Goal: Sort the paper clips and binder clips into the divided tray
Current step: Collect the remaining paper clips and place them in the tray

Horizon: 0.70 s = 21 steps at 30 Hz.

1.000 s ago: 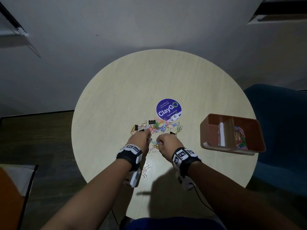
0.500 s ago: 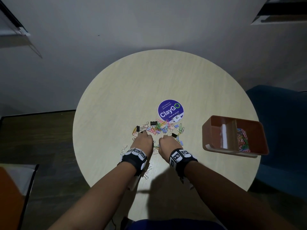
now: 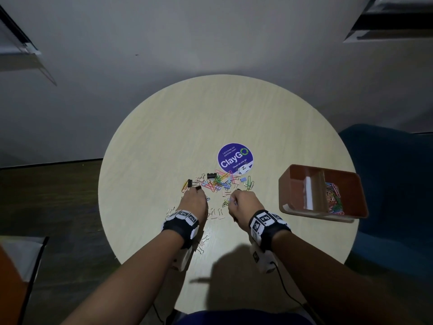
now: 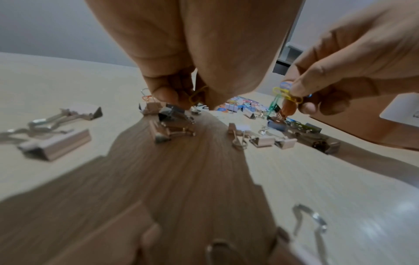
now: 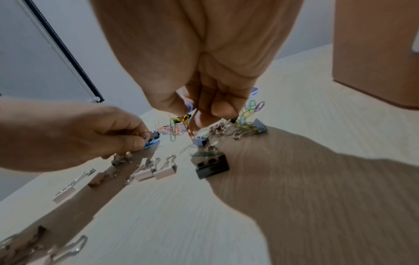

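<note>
Paper clips point(image 3: 219, 181) and binder clips point(image 3: 212, 175) scattered mid-table point(image 3: 164, 127), near side of purple sticker point(image 3: 235, 157). Left hand point(image 3: 195, 201) over pile, pinching yellow clip point(image 4: 198, 94). Right hand point(image 3: 243, 204) alongside, fingers curled on several coloured clips point(image 4: 285, 93). Divided tray point(image 3: 284, 186) at right edge, coloured clips in right compartment.

from my head view the room is dim, with light falling from above onto the round table point(image 3: 164, 141) and the corners sinking into dark. my arms throw broad soft shadows toward the near edge. both wrist views bend strongly at the rims; the nearest binder clips point(image 4: 308, 226) blur, and a pale glare sits beside them.
</note>
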{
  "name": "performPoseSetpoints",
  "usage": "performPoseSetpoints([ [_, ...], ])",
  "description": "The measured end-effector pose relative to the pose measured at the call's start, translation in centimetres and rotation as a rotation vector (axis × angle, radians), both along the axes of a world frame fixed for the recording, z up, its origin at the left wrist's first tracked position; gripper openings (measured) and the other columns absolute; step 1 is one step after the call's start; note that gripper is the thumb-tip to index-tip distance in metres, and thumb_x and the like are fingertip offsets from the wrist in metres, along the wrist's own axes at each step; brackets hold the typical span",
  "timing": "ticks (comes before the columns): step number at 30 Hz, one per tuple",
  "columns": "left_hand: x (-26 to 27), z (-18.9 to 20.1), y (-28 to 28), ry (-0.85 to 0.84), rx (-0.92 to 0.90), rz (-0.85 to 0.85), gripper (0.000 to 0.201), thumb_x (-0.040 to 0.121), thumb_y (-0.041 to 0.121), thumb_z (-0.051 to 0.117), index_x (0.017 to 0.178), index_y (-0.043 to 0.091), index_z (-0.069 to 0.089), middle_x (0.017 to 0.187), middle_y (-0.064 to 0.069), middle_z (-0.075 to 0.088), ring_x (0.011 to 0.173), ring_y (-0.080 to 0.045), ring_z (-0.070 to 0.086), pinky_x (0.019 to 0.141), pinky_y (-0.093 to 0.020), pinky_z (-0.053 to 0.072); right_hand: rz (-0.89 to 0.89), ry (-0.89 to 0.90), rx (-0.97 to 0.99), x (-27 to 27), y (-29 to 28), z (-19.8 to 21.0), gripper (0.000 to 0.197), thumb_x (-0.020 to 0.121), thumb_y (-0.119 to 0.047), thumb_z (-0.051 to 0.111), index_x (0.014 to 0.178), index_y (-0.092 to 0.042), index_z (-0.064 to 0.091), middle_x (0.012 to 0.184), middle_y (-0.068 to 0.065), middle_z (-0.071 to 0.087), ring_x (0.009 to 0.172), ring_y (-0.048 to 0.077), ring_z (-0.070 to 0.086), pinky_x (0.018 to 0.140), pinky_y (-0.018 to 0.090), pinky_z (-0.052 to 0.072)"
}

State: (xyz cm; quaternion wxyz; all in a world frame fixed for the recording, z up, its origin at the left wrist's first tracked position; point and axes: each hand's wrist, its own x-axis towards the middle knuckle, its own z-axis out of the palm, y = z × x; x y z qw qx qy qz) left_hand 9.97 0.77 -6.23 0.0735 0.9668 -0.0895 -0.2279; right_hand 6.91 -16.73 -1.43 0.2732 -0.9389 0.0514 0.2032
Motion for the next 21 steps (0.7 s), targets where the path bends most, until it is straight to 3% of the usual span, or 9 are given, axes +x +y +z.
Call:
performPoseSetpoints([
  [5, 0.1, 0.3, 0.3, 0.003, -0.048, 0.059, 0.025, 0.091, 0.012, 0.055, 0.115, 0.009, 0.06, 0.116, -0.014, 0.056, 0.103, -0.031, 0.059, 0.086, -0.036, 0.048, -0.074, 0.002, 0.072, -0.6, -1.1, -0.1, 0.015, 0.091, -0.022, 0.053, 0.091, -0.013, 0.064, 0.091, 0.013, 0.066, 0.076, 0.033, 0.068, 0.069, 0.042, 0.06],
  [7, 0.3, 0.7, 0.1, -0.007, -0.057, 0.048, 0.023, 0.089, 0.012, 0.056, 0.111, 0.01, 0.063, 0.111, -0.013, 0.06, 0.099, -0.031, 0.061, 0.082, -0.035, 0.048, -0.108, 0.0, 0.085, -1.0, -1.5, 0.0, 0.011, 0.09, -0.02, 0.055, 0.088, -0.015, 0.065, 0.089, 0.011, 0.066, 0.076, 0.031, 0.067, 0.069, 0.036, 0.059],
  [11, 0.7, 1.4, -0.5, 0.018, -0.039, 0.014, 0.018, 0.084, 0.009, 0.057, 0.1, 0.009, 0.065, 0.103, -0.014, 0.065, 0.091, -0.032, 0.064, 0.073, -0.034, 0.048, -0.185, -0.011, 0.125, -2.0, -2.9, -0.2, 0.013, 0.087, -0.017, 0.054, 0.078, -0.022, 0.062, 0.078, 0.005, 0.066, 0.067, 0.021, 0.06, 0.055, 0.02, 0.042],
  [16, 0.2, 2.3, -1.2, 0.088, 0.068, -0.015, 0.025, 0.09, 0.013, 0.055, 0.112, 0.002, 0.062, 0.11, -0.018, 0.06, 0.1, -0.036, 0.062, 0.083, -0.04, 0.051, -0.124, -0.003, 0.124, -2.4, -3.7, -0.1, 0.018, 0.084, -0.013, 0.052, 0.075, -0.023, 0.063, 0.069, 0.001, 0.063, 0.063, 0.02, 0.057, 0.056, 0.024, 0.047],
  [19, -0.2, 0.9, -1.4, 0.132, 0.095, 0.001, 0.028, 0.087, 0.011, 0.053, 0.113, 0.004, 0.062, 0.113, -0.018, 0.058, 0.104, -0.035, 0.059, 0.087, -0.04, 0.052, -0.015, -0.012, 0.117, -1.8, -3.0, 0.1, 0.016, 0.084, -0.013, 0.052, 0.082, -0.019, 0.067, 0.075, 0.004, 0.066, 0.07, 0.022, 0.064, 0.065, 0.032, 0.056],
  [21, -0.8, 1.0, -1.5, 0.149, 0.127, 0.006, 0.03, 0.087, 0.011, 0.053, 0.115, 0.003, 0.059, 0.116, -0.017, 0.055, 0.11, -0.035, 0.056, 0.092, -0.041, 0.051, 0.057, -0.014, 0.105, -1.3, -2.3, 0.0, 0.016, 0.088, -0.013, 0.053, 0.09, -0.016, 0.068, 0.083, 0.005, 0.067, 0.073, 0.023, 0.068, 0.064, 0.031, 0.055],
])
